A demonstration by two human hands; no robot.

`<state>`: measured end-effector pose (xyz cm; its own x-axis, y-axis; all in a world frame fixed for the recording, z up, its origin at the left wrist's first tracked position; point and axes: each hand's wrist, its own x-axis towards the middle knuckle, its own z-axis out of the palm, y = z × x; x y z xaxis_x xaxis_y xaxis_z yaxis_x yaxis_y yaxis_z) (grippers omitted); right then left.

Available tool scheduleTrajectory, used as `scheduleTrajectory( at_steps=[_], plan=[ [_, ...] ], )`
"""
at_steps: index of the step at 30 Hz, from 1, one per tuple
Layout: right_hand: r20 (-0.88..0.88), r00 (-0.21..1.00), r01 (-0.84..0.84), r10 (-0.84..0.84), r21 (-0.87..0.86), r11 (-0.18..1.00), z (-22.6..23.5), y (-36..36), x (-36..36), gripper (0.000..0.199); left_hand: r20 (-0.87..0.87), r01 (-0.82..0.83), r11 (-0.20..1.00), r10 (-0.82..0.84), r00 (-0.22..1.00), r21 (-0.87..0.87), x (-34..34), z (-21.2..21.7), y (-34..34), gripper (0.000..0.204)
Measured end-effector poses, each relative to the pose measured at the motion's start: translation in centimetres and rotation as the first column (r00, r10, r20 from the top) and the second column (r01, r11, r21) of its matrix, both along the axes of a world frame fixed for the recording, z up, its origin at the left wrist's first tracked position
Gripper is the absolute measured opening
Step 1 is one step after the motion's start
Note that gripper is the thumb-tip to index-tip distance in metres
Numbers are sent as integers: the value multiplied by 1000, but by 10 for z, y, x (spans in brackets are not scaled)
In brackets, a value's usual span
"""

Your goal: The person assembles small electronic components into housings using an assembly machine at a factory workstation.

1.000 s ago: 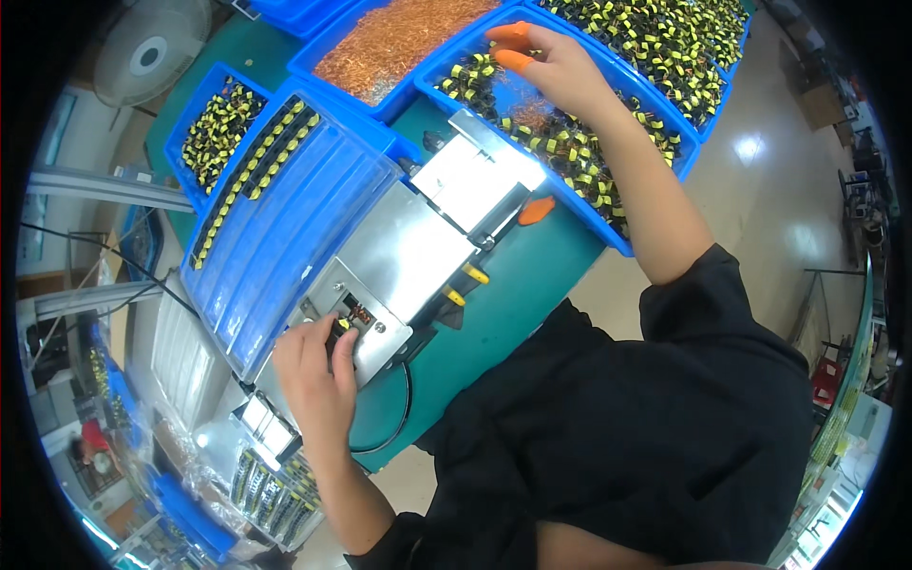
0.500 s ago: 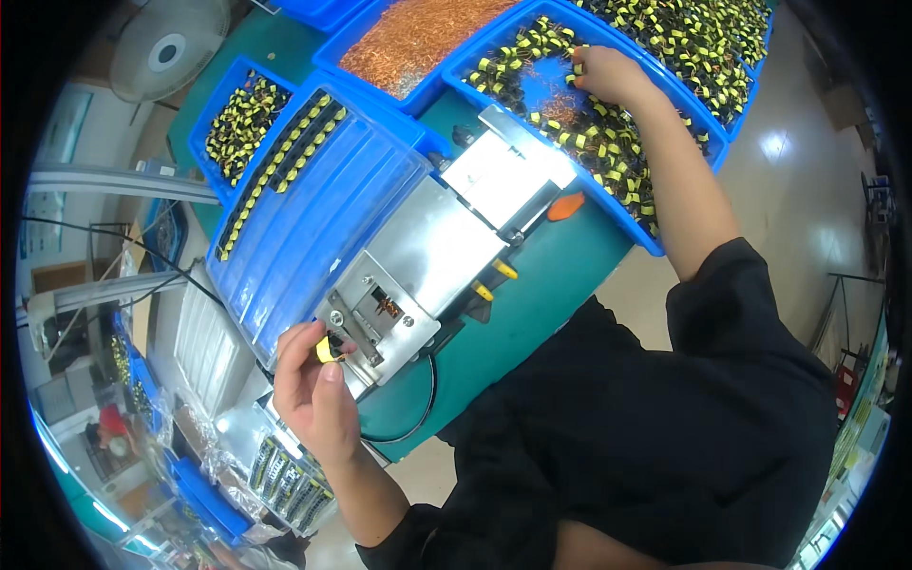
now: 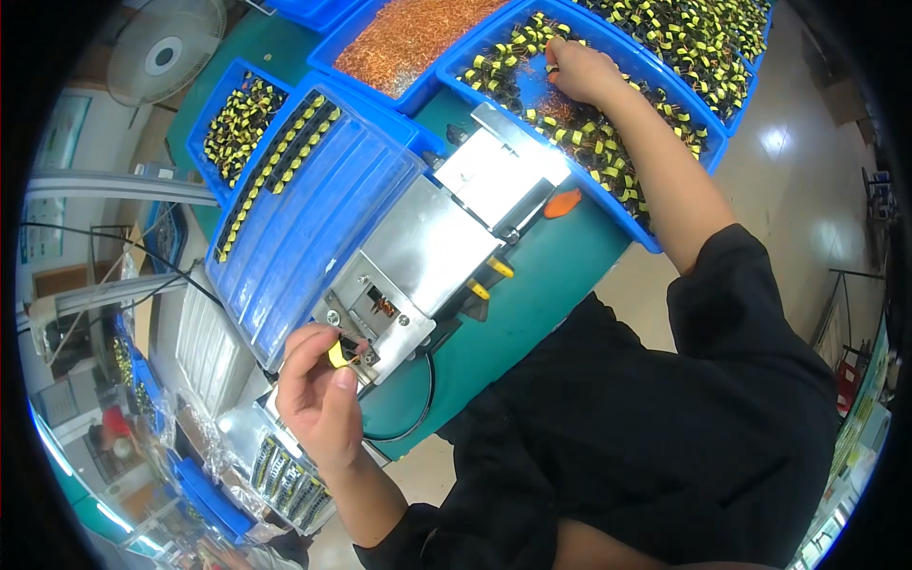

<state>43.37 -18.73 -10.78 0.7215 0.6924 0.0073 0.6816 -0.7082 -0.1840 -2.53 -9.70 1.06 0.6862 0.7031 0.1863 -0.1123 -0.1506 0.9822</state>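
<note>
My left hand (image 3: 321, 394) is closed in a pinch beside the near end of a metal bench machine (image 3: 407, 256). Between its thumb and fingers sits a small black coil (image 3: 338, 354) with a yellow tape band and thin copper leads. My right hand (image 3: 584, 73) reaches into a blue bin (image 3: 679, 204) of similar coils at the far right. Its thumb and fingertips are pinched together over a bare patch of the bin floor, with a bit of yellow showing at them, apparently another coil. Copper wire shows in the slot of the machine's plate.
Behind the machine lies a blue ribbed tray (image 3: 323, 209) with rows of coils along its far edge. A bin of copper scraps (image 3: 413, 43), a smaller coil bin (image 3: 245, 128) and a fuller coil bin (image 3: 679, 47) stand around. An orange piece (image 3: 562, 203) lies on the green table (image 3: 494, 351).
My right hand has shifted a little left and away within the bin, fingers still pinched. The left hand has moved slightly right and nearer with its coil.
</note>
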Motion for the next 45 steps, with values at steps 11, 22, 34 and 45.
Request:
scheduleTrajectory(
  at_steps=[11, 22, 34, 45],
  plan=[
    [-82, 992, -74, 93, 216, 974, -3, 4, 1, 28, -332, -252, 923, 344, 878, 290, 15, -3, 52, 28],
    [-372, 874, 60, 313, 721, 690, 1, 9, -5, 39, -574, 105, 683, 508, 643, 722, 74, -27, 179, 33],
    [-671, 445, 308, 593, 736, 602, 63, -9, -48, 38, -535, 61, 708, 471, 701, 703, 84, -25, 169, 35],
    [-521, 373, -139, 768, 787, 602, 112, 5, -149, 29, -377, 58, 525, 525, 763, 849, -6, -12, 18, 25]
  ],
)
